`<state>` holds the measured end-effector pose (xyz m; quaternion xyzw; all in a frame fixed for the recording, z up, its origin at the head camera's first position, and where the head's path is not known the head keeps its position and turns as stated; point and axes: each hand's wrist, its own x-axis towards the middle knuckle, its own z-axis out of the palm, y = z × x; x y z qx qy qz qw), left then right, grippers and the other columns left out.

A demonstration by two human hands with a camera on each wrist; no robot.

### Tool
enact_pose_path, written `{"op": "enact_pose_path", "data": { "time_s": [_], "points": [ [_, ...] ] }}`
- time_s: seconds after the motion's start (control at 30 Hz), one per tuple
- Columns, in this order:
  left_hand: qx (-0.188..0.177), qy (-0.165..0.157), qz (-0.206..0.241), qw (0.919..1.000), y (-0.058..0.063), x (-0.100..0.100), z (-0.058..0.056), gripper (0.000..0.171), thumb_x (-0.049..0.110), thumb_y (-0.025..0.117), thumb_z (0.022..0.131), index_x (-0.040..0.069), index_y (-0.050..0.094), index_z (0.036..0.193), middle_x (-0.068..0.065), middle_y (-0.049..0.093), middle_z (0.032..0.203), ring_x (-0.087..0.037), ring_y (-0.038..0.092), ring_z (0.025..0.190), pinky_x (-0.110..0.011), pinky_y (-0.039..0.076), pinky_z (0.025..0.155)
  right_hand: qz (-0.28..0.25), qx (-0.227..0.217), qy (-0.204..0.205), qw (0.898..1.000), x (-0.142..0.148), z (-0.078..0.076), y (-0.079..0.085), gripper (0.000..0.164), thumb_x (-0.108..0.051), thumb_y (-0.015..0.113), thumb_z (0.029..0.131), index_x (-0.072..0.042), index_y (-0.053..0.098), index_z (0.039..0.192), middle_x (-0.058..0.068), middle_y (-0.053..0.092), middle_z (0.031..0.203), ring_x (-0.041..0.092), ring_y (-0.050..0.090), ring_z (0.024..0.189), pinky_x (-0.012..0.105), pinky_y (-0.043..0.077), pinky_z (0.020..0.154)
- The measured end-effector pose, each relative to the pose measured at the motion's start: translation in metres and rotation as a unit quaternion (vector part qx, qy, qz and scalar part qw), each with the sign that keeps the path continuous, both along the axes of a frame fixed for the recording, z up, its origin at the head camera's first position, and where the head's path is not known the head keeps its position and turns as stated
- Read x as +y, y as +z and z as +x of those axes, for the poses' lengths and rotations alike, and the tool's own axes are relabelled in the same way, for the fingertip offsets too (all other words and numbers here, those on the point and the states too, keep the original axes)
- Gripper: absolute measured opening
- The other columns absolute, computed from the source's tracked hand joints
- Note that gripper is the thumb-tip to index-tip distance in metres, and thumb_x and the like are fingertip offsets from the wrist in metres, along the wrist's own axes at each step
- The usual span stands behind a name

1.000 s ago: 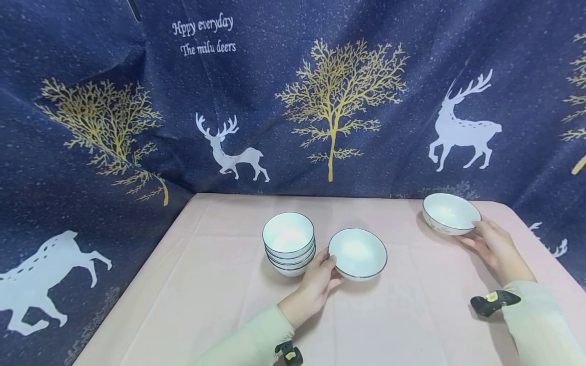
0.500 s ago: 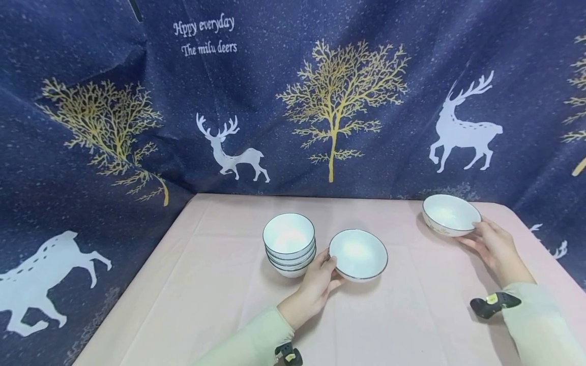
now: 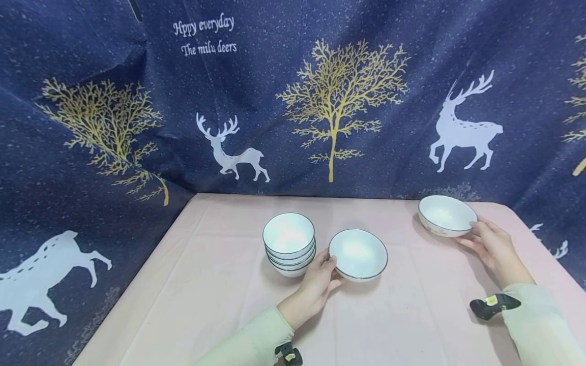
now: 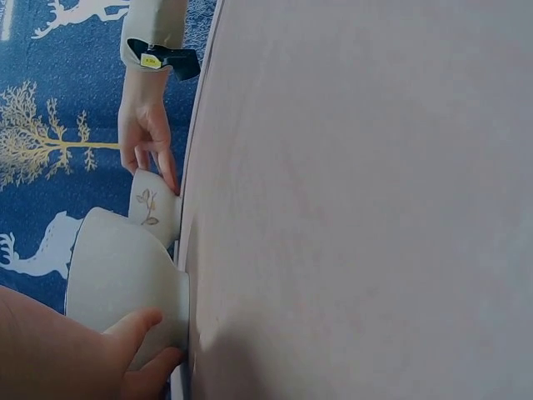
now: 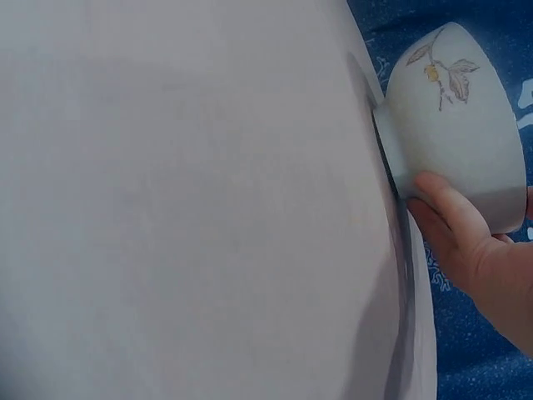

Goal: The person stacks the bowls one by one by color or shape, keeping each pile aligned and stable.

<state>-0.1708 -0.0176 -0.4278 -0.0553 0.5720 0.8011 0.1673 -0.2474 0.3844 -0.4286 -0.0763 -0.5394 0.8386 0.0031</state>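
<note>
My left hand pinches the left side of a white, dark-rimmed bowl in the middle of the table. Its thumb lies at the rim and other fingers reach under the side. Just left of that hand stands a stack of several matching bowls. Far to the right, my right hand holds another white bowl by its right side, thumb over the rim. In the right wrist view a leaf and flower print shows on this bowl, with fingers near its foot.
A pale pink cloth covers the table. Behind and to the left hangs a dark blue curtain printed with deer and trees, meeting the table's back edge close beyond the right bowl.
My right hand has shifted its bowl slightly to the left over the last half second. The left hand, its bowl and the stack keep their places.
</note>
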Motion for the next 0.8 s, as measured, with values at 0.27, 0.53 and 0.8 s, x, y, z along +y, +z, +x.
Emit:
{"op": "enact_pose_path", "data": {
  "time_s": [0.27,0.53,0.8],
  "points": [
    [-0.003,-0.003,-0.007,1.0000,0.001,0.000,0.000,0.056,0.019,0.039,0.103,0.001,0.017,0.152,-0.024,0.022,0.153,-0.037,0.040,0.133,-0.037,0.052,0.098,0.007,0.007,0.007,1.000,-0.004,0.003,0.000,0.079,-0.005,0.054,0.097,-0.001,-0.003,0.151,0.010,0.034,0.135,0.006,0.066,0.084,0.032,0.060,0.080],
    [-0.006,0.002,-0.006,1.0000,0.001,0.001,-0.001,0.056,0.019,0.040,0.103,0.001,0.018,0.152,-0.024,0.021,0.154,-0.037,0.040,0.133,-0.038,0.052,0.098,-0.034,0.032,0.027,0.999,-0.006,0.004,0.000,0.067,-0.002,0.051,0.097,-0.011,0.014,0.153,-0.002,0.054,0.111,0.012,0.068,0.086,0.034,0.060,0.078],
    [-0.006,0.002,-0.004,1.0000,0.000,0.002,0.000,0.056,0.018,0.039,0.103,0.000,0.018,0.152,-0.024,0.019,0.154,-0.038,0.039,0.133,-0.038,0.052,0.098,-0.065,0.049,0.044,0.996,-0.013,0.005,0.002,0.057,0.002,0.045,0.098,-0.015,0.029,0.149,-0.003,0.063,0.093,0.018,0.069,0.084,0.036,0.061,0.076]
  ]
}}
